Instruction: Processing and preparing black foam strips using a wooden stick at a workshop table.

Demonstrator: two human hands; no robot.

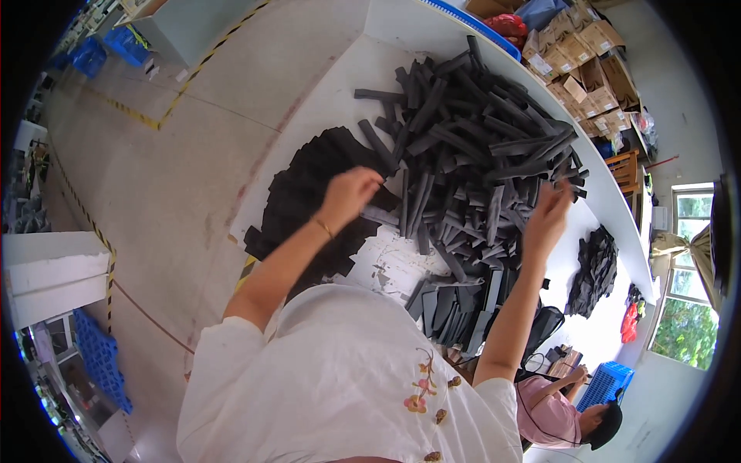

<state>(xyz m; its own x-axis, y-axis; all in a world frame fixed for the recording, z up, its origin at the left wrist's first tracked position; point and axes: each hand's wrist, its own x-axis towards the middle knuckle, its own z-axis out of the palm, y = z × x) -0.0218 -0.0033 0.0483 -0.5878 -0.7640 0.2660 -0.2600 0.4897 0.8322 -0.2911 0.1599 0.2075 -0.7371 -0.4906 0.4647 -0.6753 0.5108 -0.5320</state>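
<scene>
A large heap of dark grey strips point(455, 147), foam-like and some of them folded or curled, lies on the white table. My left hand point(349, 199) is closed, fingers bent together, above the edge of a fanned-out spread of flat black pieces point(309, 181). Anything held in its fingers is hidden from me. Just beside that hand a single grey strip point(380, 216) lies at the spread's edge. My right hand point(548, 216) reaches over the heap's right side, its fingers loosely apart and close to the strips, with nothing visible between them.
Dark flat pieces point(455, 309) stand stacked near my body. Another black pile point(593, 270) lies to the right. A person in pink point(549, 409) works at the lower right by a blue crate point(606, 383). Cardboard boxes point(575, 46) are stacked beyond the table's raised white edge point(594, 143).
</scene>
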